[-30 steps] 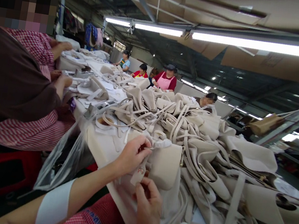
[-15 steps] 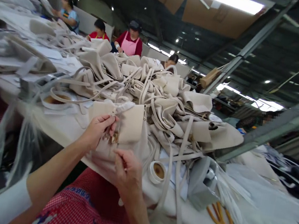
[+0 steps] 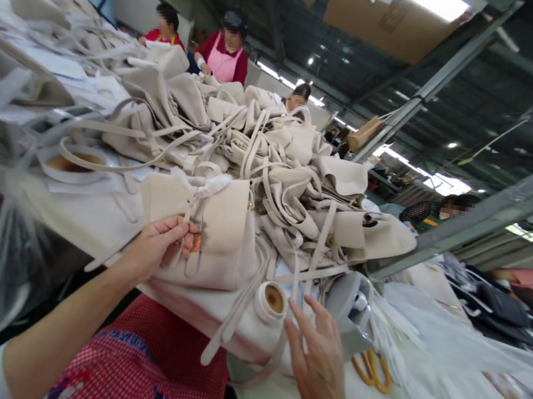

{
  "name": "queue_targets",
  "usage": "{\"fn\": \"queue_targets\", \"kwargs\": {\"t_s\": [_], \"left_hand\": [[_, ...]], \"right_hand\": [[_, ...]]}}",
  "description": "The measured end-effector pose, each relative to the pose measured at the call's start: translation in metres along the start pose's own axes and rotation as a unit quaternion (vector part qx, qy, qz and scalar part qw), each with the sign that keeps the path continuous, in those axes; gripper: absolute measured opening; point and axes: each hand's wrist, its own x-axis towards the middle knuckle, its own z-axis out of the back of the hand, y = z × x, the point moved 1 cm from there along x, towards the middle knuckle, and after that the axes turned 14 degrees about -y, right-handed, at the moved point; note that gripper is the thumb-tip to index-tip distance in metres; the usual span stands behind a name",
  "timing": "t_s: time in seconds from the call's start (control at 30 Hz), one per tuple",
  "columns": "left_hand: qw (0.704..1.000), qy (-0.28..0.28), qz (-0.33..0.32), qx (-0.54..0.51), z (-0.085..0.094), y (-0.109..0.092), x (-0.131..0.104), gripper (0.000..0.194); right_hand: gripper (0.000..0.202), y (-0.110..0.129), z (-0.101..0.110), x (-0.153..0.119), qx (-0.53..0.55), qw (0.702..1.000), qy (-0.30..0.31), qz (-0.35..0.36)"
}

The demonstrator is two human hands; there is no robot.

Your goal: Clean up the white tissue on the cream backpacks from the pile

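Observation:
A beige handbag (image 3: 228, 227) rests on the table in front of me, a white wrapped piece (image 3: 215, 185) near its top. My left hand (image 3: 163, 244) is closed in a pinch on a narrow strap at the bag's front, beside a shiny gold-coloured clasp (image 3: 195, 243). Well to the right, my right hand (image 3: 318, 349) is open with its fingers apart, away from the bag. Its fingertips are near a white round tub or roll (image 3: 272, 301) with a brown centre and some hanging beige straps; whether they touch a strap, I cannot tell.
Beyond the bag rises a heap of beige bags and straps (image 3: 250, 139). At right are a grey tape dispenser (image 3: 346, 300), yellow-handled scissors (image 3: 372, 370) and clear plastic sheeting (image 3: 453, 330). A slanted metal post (image 3: 492, 211) crosses the right side. Several people work behind the heap.
My right hand has left the bag's front and moved right, its fingers opening. My left hand stays at the strap. The view has shifted, and a co-worker at far left now reaches out.

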Motion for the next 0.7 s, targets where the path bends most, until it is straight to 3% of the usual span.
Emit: {"fn": "queue_targets", "kwargs": {"t_s": [0.13, 0.23, 0.37, 0.43, 0.47, 0.57, 0.7], "left_hand": [[1.0, -0.003, -0.012, 0.013, 0.002, 0.0, -0.002, 0.029], [1.0, -0.012, -0.013, 0.016, 0.005, 0.002, 0.001, 0.03], [0.999, -0.028, -0.016, 0.01, 0.009, 0.007, 0.006, 0.031], [0.999, -0.031, -0.018, 0.006, 0.01, 0.008, 0.007, 0.031], [0.999, -0.032, -0.02, 0.005, 0.01, 0.008, 0.007, 0.031], [0.999, -0.037, -0.026, 0.009, 0.009, 0.008, 0.006, 0.03], [0.999, -0.04, -0.026, 0.008, 0.008, 0.006, 0.004, 0.03]], "right_hand": [[0.026, 0.024, -0.038, -0.005, -0.073, 0.997, 0.038, 0.014], [0.02, 0.027, -0.054, -0.004, 0.0, 0.999, 0.042, -0.03], [0.029, 0.0, -0.05, 0.004, 0.162, 0.969, -0.004, -0.186], [0.036, -0.022, -0.048, 0.007, 0.16, 0.957, -0.019, -0.243], [0.037, -0.033, -0.049, 0.007, 0.133, 0.963, -0.005, -0.234], [0.035, -0.055, -0.057, 0.004, -0.015, 0.989, 0.09, -0.118], [0.036, -0.059, -0.062, -0.005, -0.156, 0.977, 0.141, -0.025]]}}
